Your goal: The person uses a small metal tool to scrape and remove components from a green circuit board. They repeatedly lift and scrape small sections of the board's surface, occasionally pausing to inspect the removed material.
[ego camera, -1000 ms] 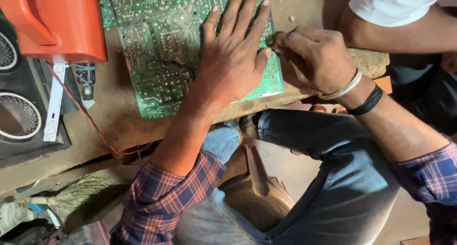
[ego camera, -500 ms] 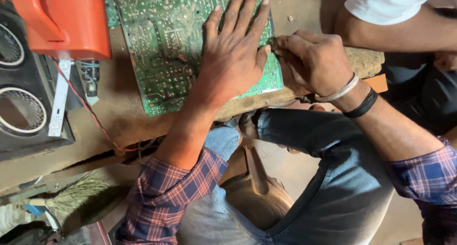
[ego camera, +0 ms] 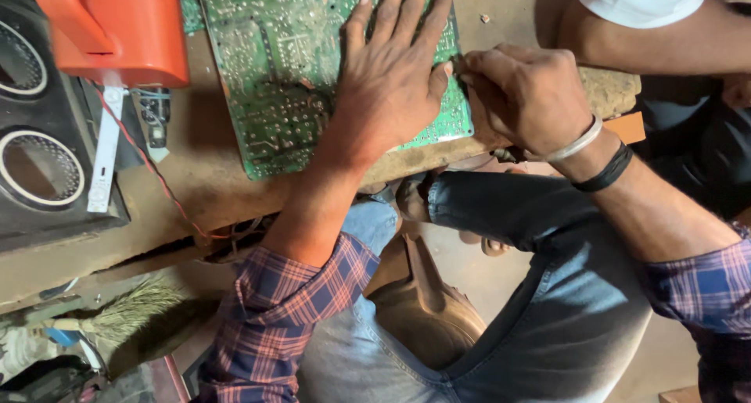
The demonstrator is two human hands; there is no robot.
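Note:
A green circuit board (ego camera: 274, 66) lies solder side up on a worn wooden bench (ego camera: 188, 184). My left hand (ego camera: 391, 74) is spread flat on the board's right part, fingers apart, pressing it down. My right hand (ego camera: 524, 94) is curled into a fist at the board's right edge, beside my left thumb. Its fingers pinch something small against the edge; what it is stays hidden. A silver bangle and a black band sit on my right wrist.
An orange plastic device (ego camera: 113, 27) stands at the bench's far left, with a red wire (ego camera: 160, 176) trailing from it. A black speaker box (ego camera: 39, 160) is at the left edge. Another person's arm (ego camera: 665, 47) in a white sleeve reaches in at the top right. A broom (ego camera: 129, 313) lies below.
The view has shifted slightly; both hands keep their places on the board. My right hand stays curled at the board's edge.

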